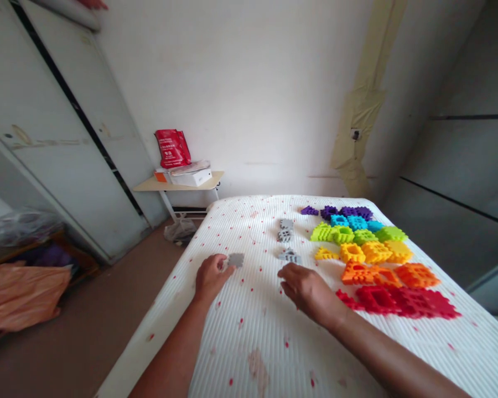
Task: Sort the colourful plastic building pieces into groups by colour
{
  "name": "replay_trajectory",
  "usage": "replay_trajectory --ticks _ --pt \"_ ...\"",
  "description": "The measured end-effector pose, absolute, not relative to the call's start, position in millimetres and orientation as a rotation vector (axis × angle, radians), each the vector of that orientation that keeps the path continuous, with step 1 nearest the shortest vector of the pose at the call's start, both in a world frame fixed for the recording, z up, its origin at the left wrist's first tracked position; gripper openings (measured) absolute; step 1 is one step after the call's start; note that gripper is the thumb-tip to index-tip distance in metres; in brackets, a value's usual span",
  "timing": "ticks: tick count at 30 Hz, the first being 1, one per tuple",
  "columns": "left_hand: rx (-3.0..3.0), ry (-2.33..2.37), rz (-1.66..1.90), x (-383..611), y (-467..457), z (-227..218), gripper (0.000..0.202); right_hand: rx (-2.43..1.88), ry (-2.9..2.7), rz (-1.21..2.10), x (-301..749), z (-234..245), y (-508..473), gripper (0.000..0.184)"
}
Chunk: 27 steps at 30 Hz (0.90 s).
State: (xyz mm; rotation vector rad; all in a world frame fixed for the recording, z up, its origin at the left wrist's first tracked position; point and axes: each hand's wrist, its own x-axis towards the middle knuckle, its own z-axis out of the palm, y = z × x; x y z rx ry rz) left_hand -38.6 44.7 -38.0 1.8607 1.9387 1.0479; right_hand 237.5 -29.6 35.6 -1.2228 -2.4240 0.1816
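My left hand [209, 276] pinches a flat grey toothed block [235, 259] just above the white dotted mattress [249, 331]. My right hand [305, 287] rests palm down on the mattress, fingers loosely curled, its fingertips close to another grey block [289, 256]. Two more grey blocks [285, 230] lie further away. To the right lie rows of interlocking blocks sorted by colour: purple [348, 211], blue [354, 222], green [357, 235], yellow [369, 252], orange [388, 273] and red [398, 301].
A small side table [178, 185] against the far wall bears a red bag [172, 148] and white boxes. A wardrobe [58, 138] stands on the left, with orange cloth [20, 296] on a low shelf. Bare floor runs beside the mattress.
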Motion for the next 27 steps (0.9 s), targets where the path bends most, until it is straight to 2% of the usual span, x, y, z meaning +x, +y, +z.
replay_trajectory --ticks 5,8,11,18,23,27 --pt "2.116 1.929 0.743 -30.7 42.6 -33.4 0.055 -0.755 -2.724 0.091 253.7 4.6 -77.1 0.028" --pt "2.180 1.855 0.658 -33.7 49.0 -33.0 0.052 -0.723 -2.776 0.058 278.7 -6.0 -97.5 0.024" --pt "2.190 1.764 0.703 -38.3 57.9 -34.4 0.047 -0.774 -2.773 0.069 303.9 -8.2 -111.6 0.021" --pt "1.905 1.503 0.870 -44.4 72.6 -29.7 0.050 -0.868 -2.665 0.107 336.5 -10.5 -126.7 0.022" --pt "1.886 1.582 0.922 -26.5 83.4 -12.6 0.046 -0.834 -2.663 0.097 340.0 -19.5 -124.5 0.023" --pt "1.962 1.521 0.979 12.1 116.1 11.4 0.052 -0.852 -2.670 0.075 336.7 -22.0 -122.4 0.024"
